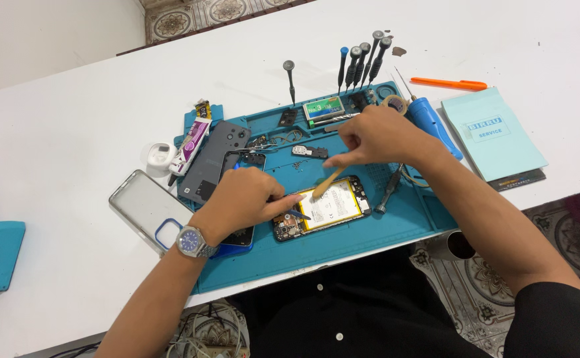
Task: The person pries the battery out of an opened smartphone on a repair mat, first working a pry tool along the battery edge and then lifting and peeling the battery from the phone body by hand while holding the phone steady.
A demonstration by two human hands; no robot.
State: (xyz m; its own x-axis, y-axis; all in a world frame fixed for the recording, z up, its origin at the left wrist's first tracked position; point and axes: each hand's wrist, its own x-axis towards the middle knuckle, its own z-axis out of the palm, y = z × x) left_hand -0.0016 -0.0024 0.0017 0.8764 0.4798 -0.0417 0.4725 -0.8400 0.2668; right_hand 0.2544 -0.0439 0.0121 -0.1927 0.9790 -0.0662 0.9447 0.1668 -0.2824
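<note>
Two bare hands meet over an opened phone [322, 209] that lies face down at the centre of the frame, on a blue work mat [369, 232] spread on a white table [71, 119]. The phone's back is off, showing a pale yellow battery inside a dark frame.

At centre left, the left hand [240, 199], with a silver wristwatch [192, 242] on its wrist, rests on the mat beside the phone. Its fingers [290, 202] are drawn together and point right, the tips pressing on the phone's left end.

Just above centre, the right hand [379, 138] hovers over the phone. Its thumb and forefinger pinch the upper end of a thin wooden stick [327, 182], which slants down to the left until its tip touches the battery's upper left part; the other fingers are curled in.

Left of the hands lies a grey back cover [213, 159], with a clear phone case [145, 205] off the mat at lower left. A row of small screwdrivers [363, 63] stands along the mat's upper edge. Right of the right hand is a blue electric screwdriver [436, 122]; further right lie a light-blue booklet [492, 132] and an orange pen [449, 83].
</note>
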